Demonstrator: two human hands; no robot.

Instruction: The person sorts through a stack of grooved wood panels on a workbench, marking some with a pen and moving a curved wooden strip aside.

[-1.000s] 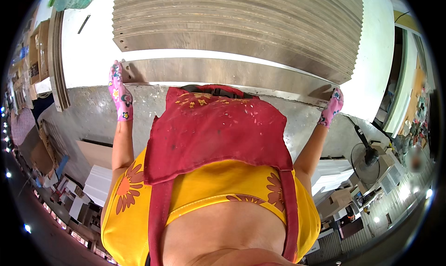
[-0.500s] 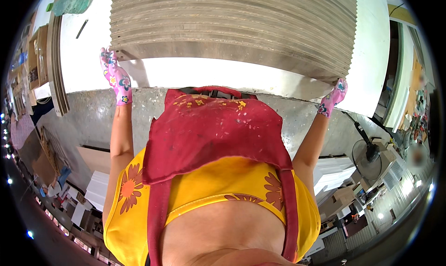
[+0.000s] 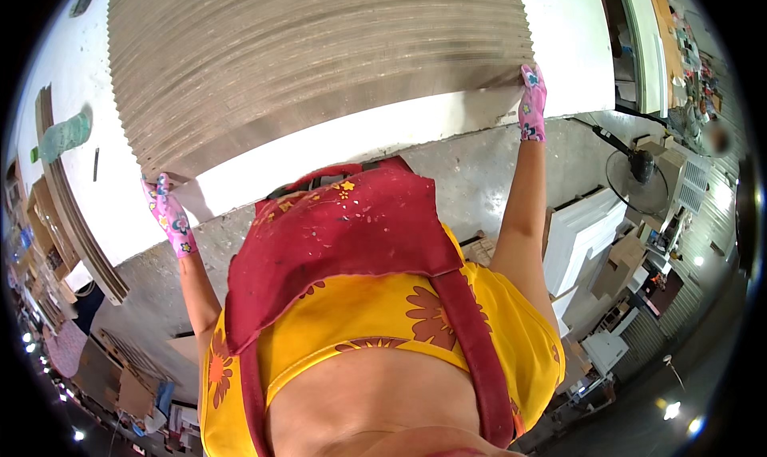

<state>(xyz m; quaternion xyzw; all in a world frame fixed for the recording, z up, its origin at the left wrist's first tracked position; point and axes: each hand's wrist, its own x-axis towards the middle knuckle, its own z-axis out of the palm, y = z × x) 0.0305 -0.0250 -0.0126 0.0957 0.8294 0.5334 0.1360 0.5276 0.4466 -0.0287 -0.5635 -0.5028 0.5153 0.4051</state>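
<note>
Long grey-brown strips (image 3: 319,49) lie side by side on a white-topped table (image 3: 319,137), their ends making a jagged edge at both sides. In a pink flowered glove, my left hand (image 3: 170,217) is at the left end of the nearest strip, its fingers stretched out and apart against the corner. My right hand (image 3: 533,105), gloved alike, rests by the right ends of the strips with its fingers straight and pointing away from me. Both arms are spread wide. Whether the fingertips press on the strips is hard to tell.
A greenish clear bottle (image 3: 65,137) lies at the left, beside a thin dark stick (image 3: 97,164). Further left are more long strips (image 3: 76,209). A black fan (image 3: 639,169) stands to the right over stacked white panels (image 3: 583,233). My red apron (image 3: 343,241) nears the table edge.
The view has turned, so the table and strips now slant up to the right. My right hand's fingers have straightened along the strip ends. My left hand stays at the same corner.
</note>
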